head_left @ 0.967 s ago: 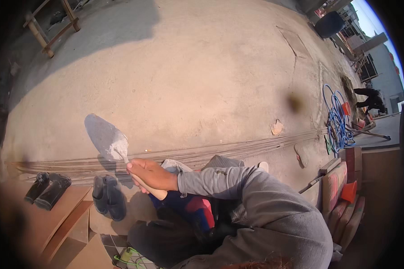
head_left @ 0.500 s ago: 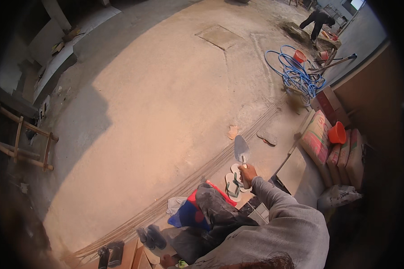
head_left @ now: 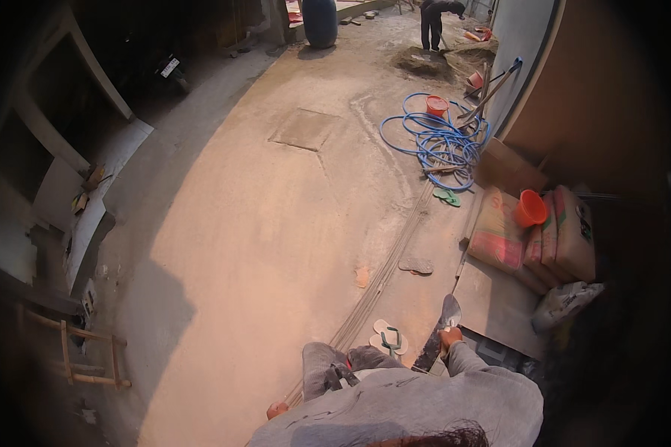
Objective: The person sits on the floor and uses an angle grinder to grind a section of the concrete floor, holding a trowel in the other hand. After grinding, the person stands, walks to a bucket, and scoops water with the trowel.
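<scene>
My right hand (head_left: 449,337) is closed round the handle of a pointed trowel (head_left: 449,309). Its metal blade points away from me, beside the edge of a large flat board (head_left: 498,307) and a dark strip (head_left: 429,352). To the left of that strip, a pair of white flip-flops with green straps (head_left: 389,339) lies on the floor. Only a small part of my left hand (head_left: 277,410) shows, low at the left past my grey sleeve. Its fingers cannot be made out, nor whether it holds anything.
Cement bags (head_left: 496,229) carry an orange bucket (head_left: 530,208) at the right. Beyond lie a coiled blue hose (head_left: 443,145) and another bucket (head_left: 436,106). Long thin rods (head_left: 380,279) run along the concrete. Far off, a person (head_left: 432,26) bends by a sand heap. A wooden ladder-like frame (head_left: 89,335) stands left.
My view has swung up and farther ahead, bringing a blue barrel into sight. The trowel in my right hand has moved right, from near the flip-flops to beside the board.
</scene>
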The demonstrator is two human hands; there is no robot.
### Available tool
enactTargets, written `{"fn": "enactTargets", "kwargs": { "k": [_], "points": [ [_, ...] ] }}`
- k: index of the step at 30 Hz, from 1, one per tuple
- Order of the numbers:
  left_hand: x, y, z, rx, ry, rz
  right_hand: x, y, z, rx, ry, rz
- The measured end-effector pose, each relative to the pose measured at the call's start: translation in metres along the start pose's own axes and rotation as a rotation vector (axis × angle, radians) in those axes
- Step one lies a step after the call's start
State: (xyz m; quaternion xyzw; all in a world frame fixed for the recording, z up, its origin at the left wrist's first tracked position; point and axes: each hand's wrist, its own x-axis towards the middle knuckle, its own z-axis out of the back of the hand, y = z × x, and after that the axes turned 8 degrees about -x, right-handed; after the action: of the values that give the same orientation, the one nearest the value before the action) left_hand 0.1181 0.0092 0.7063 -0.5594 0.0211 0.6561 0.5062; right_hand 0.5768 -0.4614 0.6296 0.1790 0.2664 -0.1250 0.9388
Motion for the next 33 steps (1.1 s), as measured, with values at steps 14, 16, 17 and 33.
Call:
{"fn": "enactTargets", "kwargs": {
  "k": [14,16,17,33],
  "points": [
    [0.32,-0.271,-0.056,0.941,-0.041,-0.345,0.069,0.331,0.07,0.246,-0.33,0.45],
    [0.374,-0.357,-0.093,0.736,-0.142,-0.454,0.118,0.359,0.063,0.352,-0.376,0.366],
    [0.39,-0.41,-0.132,0.317,-0.146,-0.335,0.122,0.385,0.078,0.314,-0.458,0.459],
    [0.195,-0.891,-0.446,-0.351,0.918,-0.607,0.262,0.772,0.194,-0.03,-0.406,0.932]
  ]
}}
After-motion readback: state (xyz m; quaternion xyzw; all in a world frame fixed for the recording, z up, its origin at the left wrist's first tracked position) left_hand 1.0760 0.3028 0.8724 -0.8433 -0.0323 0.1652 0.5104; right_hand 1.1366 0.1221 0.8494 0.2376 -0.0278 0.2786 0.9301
